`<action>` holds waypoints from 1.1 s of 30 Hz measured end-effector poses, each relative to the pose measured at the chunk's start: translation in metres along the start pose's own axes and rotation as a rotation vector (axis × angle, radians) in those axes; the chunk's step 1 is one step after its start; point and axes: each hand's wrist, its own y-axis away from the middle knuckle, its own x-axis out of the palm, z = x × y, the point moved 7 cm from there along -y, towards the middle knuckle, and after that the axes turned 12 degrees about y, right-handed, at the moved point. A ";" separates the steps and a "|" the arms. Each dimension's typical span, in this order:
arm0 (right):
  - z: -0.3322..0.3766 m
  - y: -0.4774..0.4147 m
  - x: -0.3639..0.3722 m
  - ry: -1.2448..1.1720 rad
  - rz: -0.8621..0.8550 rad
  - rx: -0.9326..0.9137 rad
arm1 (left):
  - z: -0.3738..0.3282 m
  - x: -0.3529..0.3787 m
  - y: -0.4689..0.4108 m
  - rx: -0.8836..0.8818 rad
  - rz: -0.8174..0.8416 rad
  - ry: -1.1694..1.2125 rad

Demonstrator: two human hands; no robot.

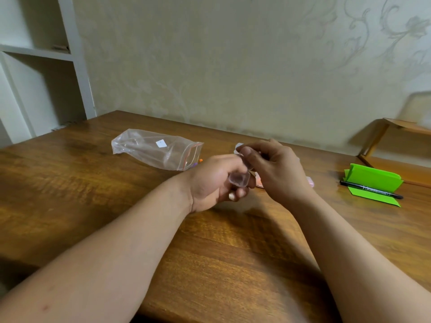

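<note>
This looks like a room in a home. Patterned floral wallpaper [256, 66] backs a wooden table [70, 183], with 1 white shelf unit [39, 52] beside it.

The wooden desk [93, 183] is streaky brown, the plastic zip bag [154, 149] clear with a red seal strip. The small plastic piece [239, 178] is clear, the folded paper [373, 181] bright green, the marker pen [370, 189] black.

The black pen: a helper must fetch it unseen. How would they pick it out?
Look to the right end of the wooden table. There a folded green paper stands; the black pen lies across its front, the only dark, slim thing.
</note>
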 end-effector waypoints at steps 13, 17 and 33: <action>-0.008 -0.042 0.007 -0.076 -0.020 0.179 | -0.023 -0.060 -0.003 0.175 -0.424 0.490; -0.025 -0.033 0.016 0.188 -0.056 0.173 | -0.023 -0.073 -0.003 0.234 -0.493 0.539; -0.001 -0.022 0.059 0.573 0.201 -0.180 | -0.027 -0.067 0.000 0.235 -0.486 0.479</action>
